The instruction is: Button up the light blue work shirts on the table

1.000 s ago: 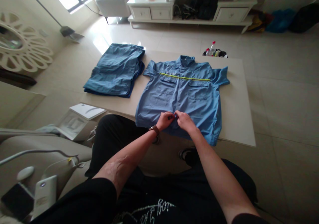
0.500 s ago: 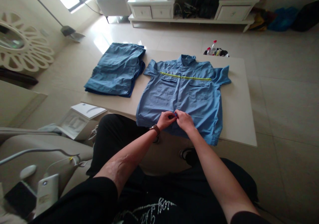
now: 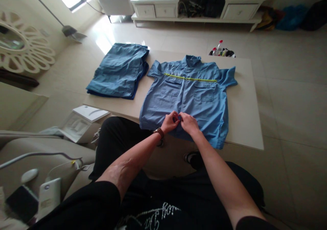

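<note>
A blue short-sleeved work shirt (image 3: 166,104) lies front up on the white table (image 3: 245,121), collar at the far side, a yellow-green stripe across its chest above two flap pockets. Its lower hem hangs at the near table edge. My left hand (image 3: 170,122), with a brown-strapped watch at the wrist, pinches the shirt's front placket low down. Right beside it, my right hand (image 3: 189,123) pinches the same placket, fingertips close to the left ones. Whatever small part lies between the fingertips is hidden.
Folded blue garments (image 3: 119,70) lie stacked on the table's left part. An open white box (image 3: 88,116) stands by the near left edge. Bottles with red caps (image 3: 219,47) show behind the table. A sofa (image 3: 22,143) holding a white power bank (image 3: 49,197) is at lower left.
Both hands stay at the placket, with the left fingers shifting slightly up as they work. The shirt and the stack lie as before.
</note>
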Demonstrator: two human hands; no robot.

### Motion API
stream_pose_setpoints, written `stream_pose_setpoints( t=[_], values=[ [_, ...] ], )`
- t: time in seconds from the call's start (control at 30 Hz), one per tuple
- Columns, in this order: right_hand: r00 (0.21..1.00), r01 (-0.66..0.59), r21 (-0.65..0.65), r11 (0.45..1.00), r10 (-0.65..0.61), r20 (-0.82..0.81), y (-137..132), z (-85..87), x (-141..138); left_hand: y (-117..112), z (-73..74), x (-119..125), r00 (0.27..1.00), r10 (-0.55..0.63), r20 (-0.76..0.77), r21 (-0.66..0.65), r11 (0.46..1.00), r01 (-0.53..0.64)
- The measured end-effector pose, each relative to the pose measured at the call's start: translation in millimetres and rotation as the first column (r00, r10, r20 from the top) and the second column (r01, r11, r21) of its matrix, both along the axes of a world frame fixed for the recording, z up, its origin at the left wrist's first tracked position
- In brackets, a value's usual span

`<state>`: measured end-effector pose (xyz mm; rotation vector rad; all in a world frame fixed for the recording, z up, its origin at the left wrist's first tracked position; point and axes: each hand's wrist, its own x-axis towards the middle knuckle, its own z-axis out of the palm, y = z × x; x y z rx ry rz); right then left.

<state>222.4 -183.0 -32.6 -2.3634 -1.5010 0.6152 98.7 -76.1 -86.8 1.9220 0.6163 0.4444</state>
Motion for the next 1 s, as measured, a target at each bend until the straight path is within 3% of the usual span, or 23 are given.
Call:
stream_pose_setpoints(
  t=[0.47,1.0],
  values=[
    [1.000,-0.001,0.004,1.000,0.001,-0.025,-1,-6.6,1,-1,7.3,3,0.999,-0.005,-0.032,-0.055,0.998,0.004],
    [0.997,-0.010,0.049,0.999,0.014,-0.075,1,-12.4,4,6,5.6,7,0.998,-0.026,-0.060,-0.091,0.996,0.021]
  ],
)
